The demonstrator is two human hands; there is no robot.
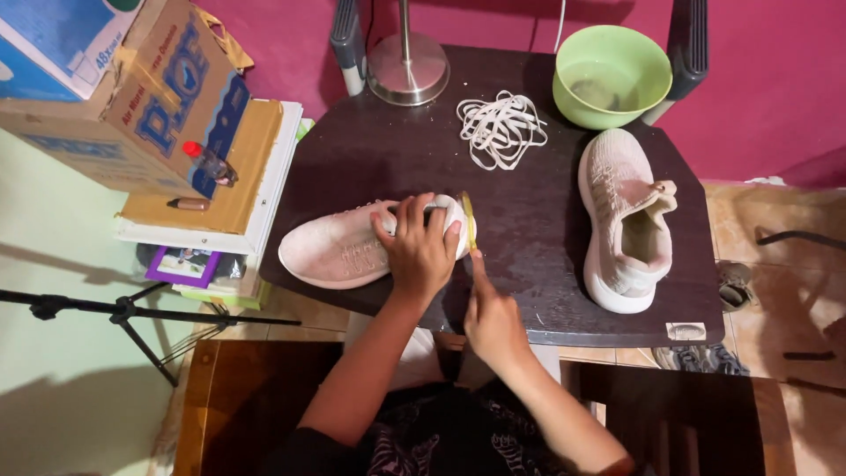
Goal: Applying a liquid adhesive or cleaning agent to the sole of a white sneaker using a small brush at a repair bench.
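A pale pink shoe (pixel 330 249) lies on its side on the dark table (pixel 538 220), toe to the left. My left hand (pixel 421 249) is clamped over its heel end and holds it down. My right hand (pixel 493 319) grips a small yellow-green brush (pixel 470 222) and presses it against the shoe's heel. A second pale pink shoe (pixel 621 216) stands upright at the right of the table, toe away from me.
A heap of white laces (pixel 500 128) lies at the back of the table beside a green bowl (pixel 611 75) and a metal lamp base (pixel 407 69). Cardboard boxes (pixel 132 88) and stacked books (pixel 220 189) stand at the left. A black tripod (pixel 123 310) reaches in low left.
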